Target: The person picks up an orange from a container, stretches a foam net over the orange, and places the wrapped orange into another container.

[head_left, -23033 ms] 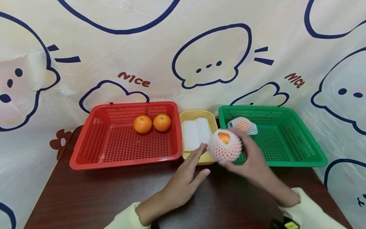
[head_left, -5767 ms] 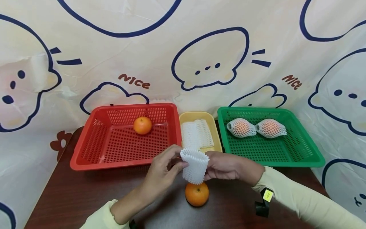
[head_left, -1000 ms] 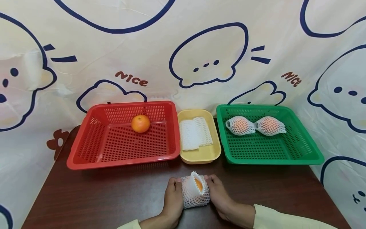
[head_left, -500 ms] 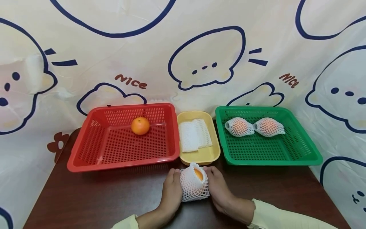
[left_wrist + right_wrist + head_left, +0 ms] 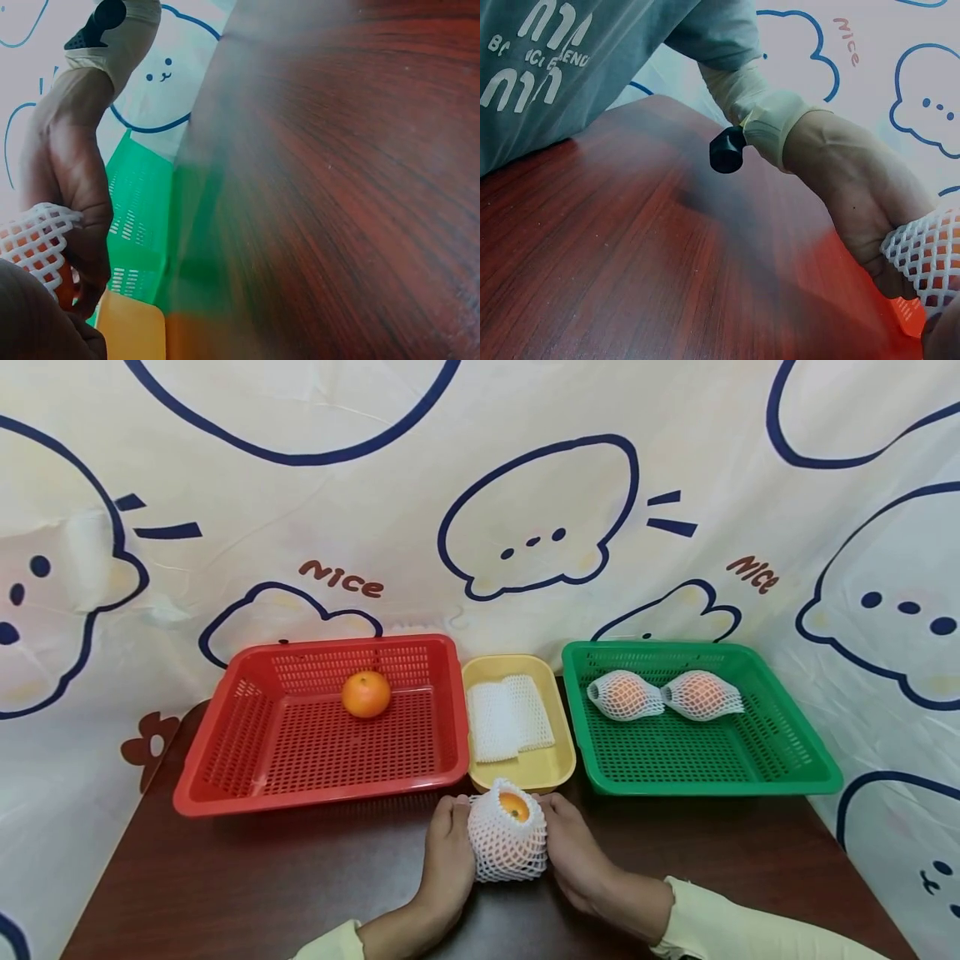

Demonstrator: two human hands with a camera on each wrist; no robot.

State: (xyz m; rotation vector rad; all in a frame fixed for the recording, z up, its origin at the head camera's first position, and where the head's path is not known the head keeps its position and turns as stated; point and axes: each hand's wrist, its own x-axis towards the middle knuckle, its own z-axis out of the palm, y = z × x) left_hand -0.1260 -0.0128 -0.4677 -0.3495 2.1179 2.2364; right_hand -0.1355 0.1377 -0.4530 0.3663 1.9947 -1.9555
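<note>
An orange [image 5: 514, 807] sits inside a white foam net sleeve [image 5: 508, 850] in front of the yellow tray, its stem end showing through the sleeve's open top. My left hand [image 5: 448, 860] grips the sleeved orange from the left, thumb near the rim. From the right, my right hand [image 5: 577, 856] grips it the same way; the far fingers of both hands are hidden in the head view. In the left wrist view, the right hand [image 5: 71, 172] curls at the foam net [image 5: 37, 240]. In the right wrist view, the left hand [image 5: 859, 195] holds the net's [image 5: 930, 251] other side.
A red basket [image 5: 315, 793] at left contains one bare orange [image 5: 366, 694]. Flat foam nets [image 5: 498, 722] lie in a yellow tray [image 5: 540, 772]. The green basket [image 5: 712, 787] at right holds two net-wrapped oranges [image 5: 626, 696]. All stand on a dark wooden table [image 5: 300, 877].
Since the earliest frame, a second wrapped orange has come into the green basket. The sleeve, held above the orange before, now surrounds it. Over the last second its opening widened, showing more orange.
</note>
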